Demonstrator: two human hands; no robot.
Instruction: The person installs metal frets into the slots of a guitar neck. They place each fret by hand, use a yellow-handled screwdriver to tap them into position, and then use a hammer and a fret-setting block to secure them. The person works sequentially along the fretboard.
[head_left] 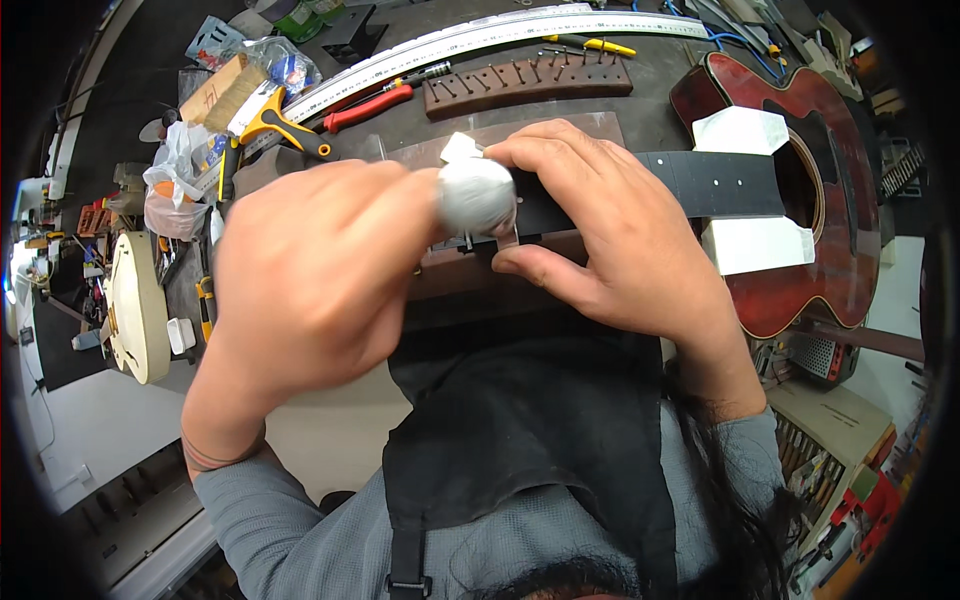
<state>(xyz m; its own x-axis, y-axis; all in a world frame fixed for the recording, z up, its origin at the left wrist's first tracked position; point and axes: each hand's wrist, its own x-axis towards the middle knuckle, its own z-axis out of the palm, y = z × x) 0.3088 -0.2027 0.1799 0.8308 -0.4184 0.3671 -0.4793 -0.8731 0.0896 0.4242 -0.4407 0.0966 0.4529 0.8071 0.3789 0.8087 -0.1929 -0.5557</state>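
Observation:
My left hand (310, 270), blurred by motion, is closed in a fist around a tool with a rounded grey head (476, 195); it looks like a hammer, its handle hidden. The head is over the dark fretboard (715, 183) of a guitar neck. At the fretboard, my right hand (615, 215) has its thumb and forefinger curled in from opposite edges. What they grip lies mostly behind the grey head. A small white piece (460, 148) is by the forefinger tip, and a pale, shiny bit (508, 238) shows beside the thumb.
The red guitar body (845, 260) lies at right, with white sheets (758, 246) beside the fretboard. Behind the hands are a wooden rack of pins (530, 85), a long ruler (480, 38), red-handled pliers (370, 108) and a brush (270, 120). A cream guitar body (138, 305) is at far left.

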